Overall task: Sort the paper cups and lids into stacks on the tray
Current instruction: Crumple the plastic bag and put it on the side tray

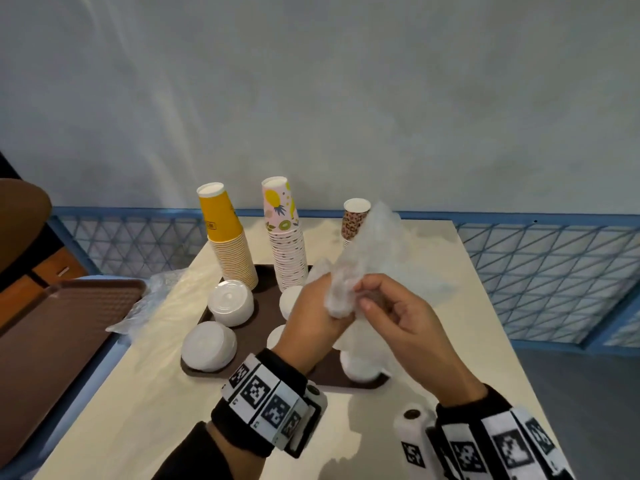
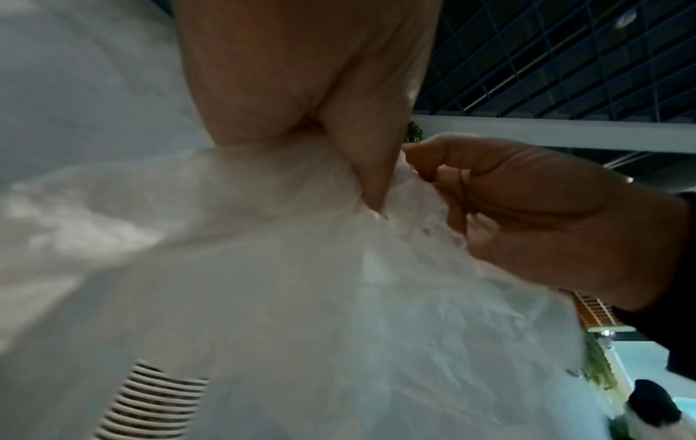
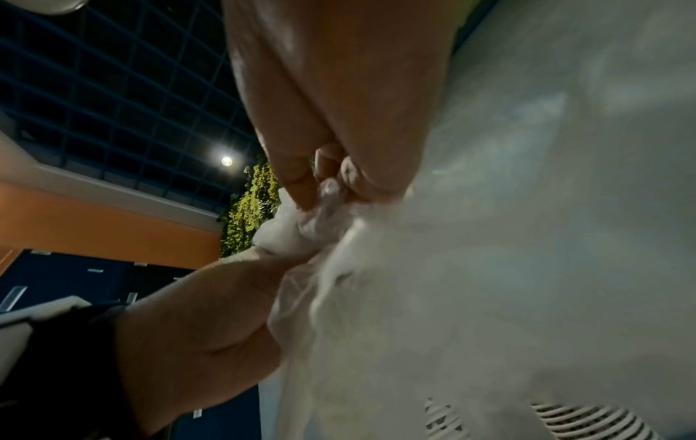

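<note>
On the dark brown tray (image 1: 263, 317) three upright stacks of upside-down paper cups line the far edge: yellow (image 1: 230, 244), pink fruit-print (image 1: 285, 237) and leopard-print (image 1: 353, 220), the last partly hidden. Nearer, stacks of white lids (image 1: 230, 301) (image 1: 209, 346) sit on the tray.

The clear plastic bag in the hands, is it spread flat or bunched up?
Bunched up: the left hand and right hand pinch the crumpled clear plastic bag.
</note>
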Tool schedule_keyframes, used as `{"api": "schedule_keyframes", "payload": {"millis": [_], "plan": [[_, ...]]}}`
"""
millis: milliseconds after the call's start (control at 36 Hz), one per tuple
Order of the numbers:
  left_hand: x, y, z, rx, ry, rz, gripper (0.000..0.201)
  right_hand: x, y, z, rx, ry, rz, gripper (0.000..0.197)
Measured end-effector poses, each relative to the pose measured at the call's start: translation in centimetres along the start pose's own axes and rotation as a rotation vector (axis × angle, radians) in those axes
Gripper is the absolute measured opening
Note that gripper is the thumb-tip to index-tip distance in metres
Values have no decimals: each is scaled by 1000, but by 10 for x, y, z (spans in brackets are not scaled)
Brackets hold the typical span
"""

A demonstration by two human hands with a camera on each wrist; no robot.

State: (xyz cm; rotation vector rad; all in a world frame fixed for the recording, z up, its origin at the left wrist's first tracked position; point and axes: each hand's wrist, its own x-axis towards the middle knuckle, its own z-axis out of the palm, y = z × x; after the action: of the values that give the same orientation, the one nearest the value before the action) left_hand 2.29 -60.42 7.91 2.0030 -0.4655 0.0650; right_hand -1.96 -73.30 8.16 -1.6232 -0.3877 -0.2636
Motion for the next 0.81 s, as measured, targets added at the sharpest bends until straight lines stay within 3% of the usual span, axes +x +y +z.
{"api": "schedule_keyframes", "payload": {"millis": [111, 222, 278, 306, 389, 500, 611, 667, 722, 806], "plan": [[-4, -23, -46, 59, 146, -26, 40, 7, 3, 36, 48, 8, 0, 26], [-7, -48, -94, -25, 349, -116, 26, 11, 21, 75, 12, 146, 40, 22], [-11, -61, -115, -84, 435, -148, 10, 8, 38, 95, -112, 106, 78, 23], [-13, -66, -126, -132, 466, -161, 5, 6, 48, 107, -189, 29, 102, 23], [-18, -80, -152, -139, 538, -177, 24, -3, 78, 142, -418, -326, 189, 22], [-26, -95, -185, 6, 531, -165, 41, -21, 110, 191, -628, -766, 289, 55], [-35, -111, -210, 19, 596, -166, 22, -33, 131, 220, -906, -990, 314, 77], [-39, -121, -222, 13, 621, -176, 22, -33, 139, 228, -968, -967, 310, 70], [-40, -129, -236, 28, 604, -180, 19, -29, 147, 235, -972, -868, 349, 52], [-39, -139, -255, 60, 566, -184, 34, -19, 154, 243, -974, -768, 437, 27]]}}
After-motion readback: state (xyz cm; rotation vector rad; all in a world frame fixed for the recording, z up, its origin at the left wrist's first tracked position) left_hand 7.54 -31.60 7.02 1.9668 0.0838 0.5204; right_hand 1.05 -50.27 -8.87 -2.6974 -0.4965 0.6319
